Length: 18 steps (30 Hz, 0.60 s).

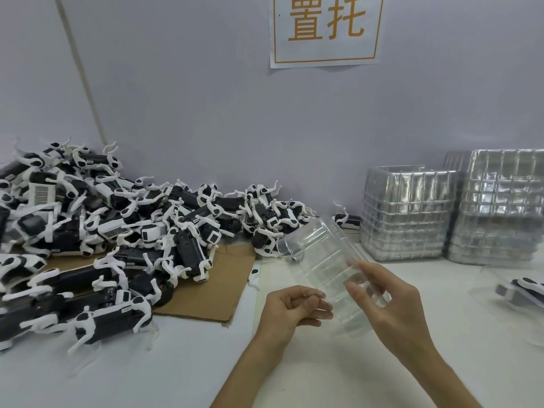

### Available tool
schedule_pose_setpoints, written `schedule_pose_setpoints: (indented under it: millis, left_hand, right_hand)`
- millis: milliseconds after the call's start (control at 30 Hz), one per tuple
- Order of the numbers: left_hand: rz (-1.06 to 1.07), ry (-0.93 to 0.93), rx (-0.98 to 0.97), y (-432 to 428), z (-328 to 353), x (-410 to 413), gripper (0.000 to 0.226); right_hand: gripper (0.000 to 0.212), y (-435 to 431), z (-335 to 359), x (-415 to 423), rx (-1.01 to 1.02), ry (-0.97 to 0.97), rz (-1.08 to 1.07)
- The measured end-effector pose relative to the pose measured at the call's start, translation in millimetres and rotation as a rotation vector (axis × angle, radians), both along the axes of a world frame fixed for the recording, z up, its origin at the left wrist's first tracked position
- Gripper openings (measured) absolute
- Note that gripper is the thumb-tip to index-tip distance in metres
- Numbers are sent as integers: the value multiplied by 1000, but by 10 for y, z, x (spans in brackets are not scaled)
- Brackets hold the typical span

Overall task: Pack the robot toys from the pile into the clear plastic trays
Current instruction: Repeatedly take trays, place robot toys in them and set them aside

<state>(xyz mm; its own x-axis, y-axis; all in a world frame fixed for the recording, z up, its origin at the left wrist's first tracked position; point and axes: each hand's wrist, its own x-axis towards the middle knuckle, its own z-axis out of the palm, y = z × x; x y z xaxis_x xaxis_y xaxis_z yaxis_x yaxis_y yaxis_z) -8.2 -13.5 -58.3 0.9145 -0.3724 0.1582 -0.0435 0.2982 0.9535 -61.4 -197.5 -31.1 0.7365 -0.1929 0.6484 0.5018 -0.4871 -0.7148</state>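
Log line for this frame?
left hand: pinches clear tray | right hand: grips it | contents: none | toy pile: left | tray stacks: right

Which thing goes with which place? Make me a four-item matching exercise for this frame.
Things:
1. pile of robot toys
2. tray stacks
3. single clear tray
4. paper sign

Places:
A. stuck on the wall
B. gripped by the left hand and right hand
C. at left, partly on the cardboard
D. at right, against the wall

Pairs: 1-C, 2-D, 3-B, 4-A
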Motion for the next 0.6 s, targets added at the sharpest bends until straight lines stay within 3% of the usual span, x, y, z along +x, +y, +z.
schedule_pose_setpoints:
  millis: [400, 600]
  left_hand:
    - [41, 6, 58, 79, -109, 84, 8]
    - [79, -23, 79, 73, -111, 82, 10]
  right_hand:
    - [44, 17, 30, -13, -27, -62, -48]
    - [40, -35, 62, -3, -53, -72, -111]
